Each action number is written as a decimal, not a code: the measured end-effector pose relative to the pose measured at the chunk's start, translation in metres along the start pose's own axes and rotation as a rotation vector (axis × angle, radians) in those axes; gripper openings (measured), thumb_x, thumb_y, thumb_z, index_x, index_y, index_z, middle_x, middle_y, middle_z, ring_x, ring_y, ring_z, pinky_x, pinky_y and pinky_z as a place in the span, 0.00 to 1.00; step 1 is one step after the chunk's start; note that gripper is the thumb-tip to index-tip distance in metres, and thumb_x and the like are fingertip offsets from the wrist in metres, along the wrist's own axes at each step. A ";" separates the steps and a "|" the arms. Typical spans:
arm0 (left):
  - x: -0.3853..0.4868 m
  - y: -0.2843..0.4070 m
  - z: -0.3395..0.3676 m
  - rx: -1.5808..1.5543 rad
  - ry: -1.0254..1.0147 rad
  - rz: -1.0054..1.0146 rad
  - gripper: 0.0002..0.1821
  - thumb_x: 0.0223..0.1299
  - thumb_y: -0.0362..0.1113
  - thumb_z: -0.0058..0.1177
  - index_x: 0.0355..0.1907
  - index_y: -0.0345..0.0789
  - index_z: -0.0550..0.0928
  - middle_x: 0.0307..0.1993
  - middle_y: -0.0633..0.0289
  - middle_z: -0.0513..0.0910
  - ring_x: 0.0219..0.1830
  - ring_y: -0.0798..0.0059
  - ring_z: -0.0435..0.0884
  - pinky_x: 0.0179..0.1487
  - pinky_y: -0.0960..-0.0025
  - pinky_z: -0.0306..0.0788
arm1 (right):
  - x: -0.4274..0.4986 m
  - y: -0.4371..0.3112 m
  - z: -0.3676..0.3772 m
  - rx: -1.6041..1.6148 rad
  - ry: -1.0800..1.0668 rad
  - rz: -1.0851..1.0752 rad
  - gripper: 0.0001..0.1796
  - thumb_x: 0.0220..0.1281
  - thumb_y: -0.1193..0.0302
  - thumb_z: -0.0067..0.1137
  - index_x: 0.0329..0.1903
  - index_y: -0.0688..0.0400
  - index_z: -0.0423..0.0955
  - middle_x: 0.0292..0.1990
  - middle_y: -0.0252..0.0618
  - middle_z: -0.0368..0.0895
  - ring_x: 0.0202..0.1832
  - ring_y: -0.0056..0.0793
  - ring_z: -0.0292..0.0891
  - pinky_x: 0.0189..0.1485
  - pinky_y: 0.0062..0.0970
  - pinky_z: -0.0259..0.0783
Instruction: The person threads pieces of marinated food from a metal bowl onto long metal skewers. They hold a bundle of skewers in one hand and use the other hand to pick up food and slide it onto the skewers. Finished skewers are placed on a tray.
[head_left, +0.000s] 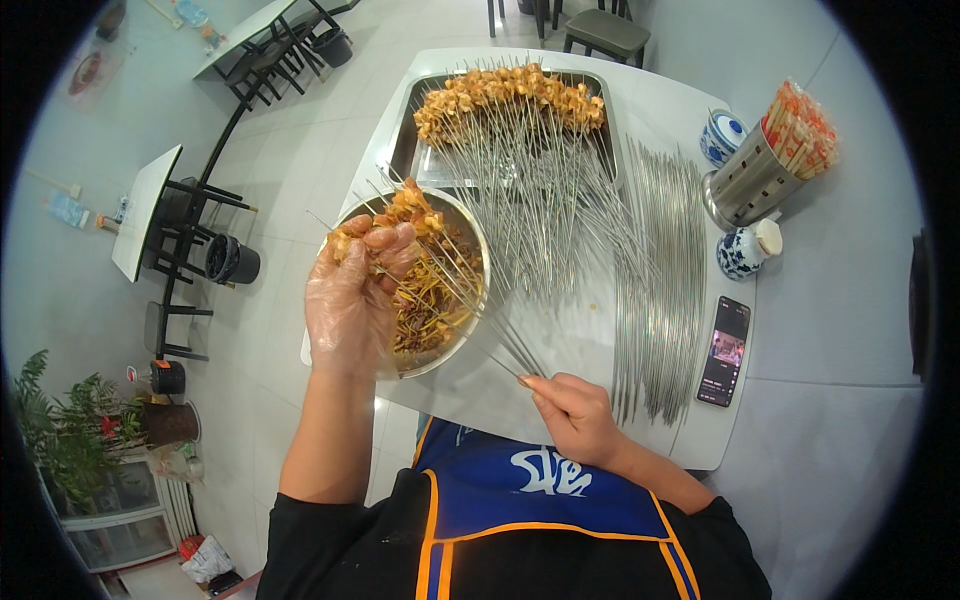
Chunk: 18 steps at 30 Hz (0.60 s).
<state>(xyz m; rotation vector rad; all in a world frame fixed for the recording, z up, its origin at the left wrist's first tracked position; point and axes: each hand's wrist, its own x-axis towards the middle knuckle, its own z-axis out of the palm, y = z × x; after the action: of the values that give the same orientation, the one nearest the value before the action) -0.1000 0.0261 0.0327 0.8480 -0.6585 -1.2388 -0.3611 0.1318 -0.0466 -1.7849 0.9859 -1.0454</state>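
My left hand (352, 292), in a clear plastic glove, is raised over the left side of a steel bowl (486, 300) and holds pieces of orange-brown meat (411, 206) at the tips of several metal skewers. My bare right hand (574, 412) grips the other ends of those skewers (510, 337) near the table's front edge. In the bowl lie strips and bits of food in dark liquid (435, 307). Behind it a steel tray (615, 150) holds many loaded meat skewers (517, 94), their bare metal ends pointing towards me.
Bare metal skewers (660, 300) lie in a wide bundle on the right of the white table (562, 322). Beyond them are a phone (724, 352), a blue-and-white jar (741, 253), a perforated steel holder (754, 180) of wrapped chopsticks, and a lidded blue-and-white pot (722, 139).
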 end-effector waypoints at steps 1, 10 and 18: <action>0.000 -0.001 0.000 0.002 0.006 0.000 0.14 0.79 0.30 0.47 0.60 0.26 0.70 0.48 0.50 0.84 0.56 0.54 0.86 0.62 0.57 0.83 | 0.000 0.000 0.000 -0.002 -0.006 0.007 0.17 0.69 0.81 0.59 0.59 0.66 0.81 0.25 0.41 0.73 0.24 0.31 0.70 0.29 0.30 0.67; -0.002 -0.001 0.001 0.064 0.018 -0.031 0.17 0.81 0.32 0.43 0.65 0.26 0.69 0.51 0.47 0.84 0.58 0.55 0.85 0.63 0.56 0.82 | -0.002 0.001 0.001 -0.012 0.015 -0.008 0.18 0.69 0.82 0.59 0.60 0.66 0.81 0.24 0.41 0.73 0.24 0.31 0.69 0.28 0.29 0.66; 0.005 0.006 -0.004 0.467 0.071 0.076 0.25 0.79 0.36 0.48 0.72 0.26 0.68 0.60 0.50 0.80 0.61 0.62 0.82 0.62 0.61 0.77 | -0.004 -0.002 0.004 -0.008 0.263 0.003 0.26 0.68 0.83 0.58 0.69 0.69 0.71 0.24 0.34 0.72 0.22 0.17 0.64 0.27 0.23 0.62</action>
<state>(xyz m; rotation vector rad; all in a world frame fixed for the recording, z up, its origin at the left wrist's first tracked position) -0.0925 0.0229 0.0355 1.2333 -0.9317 -0.9931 -0.3584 0.1375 -0.0473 -1.6795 1.1502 -1.3000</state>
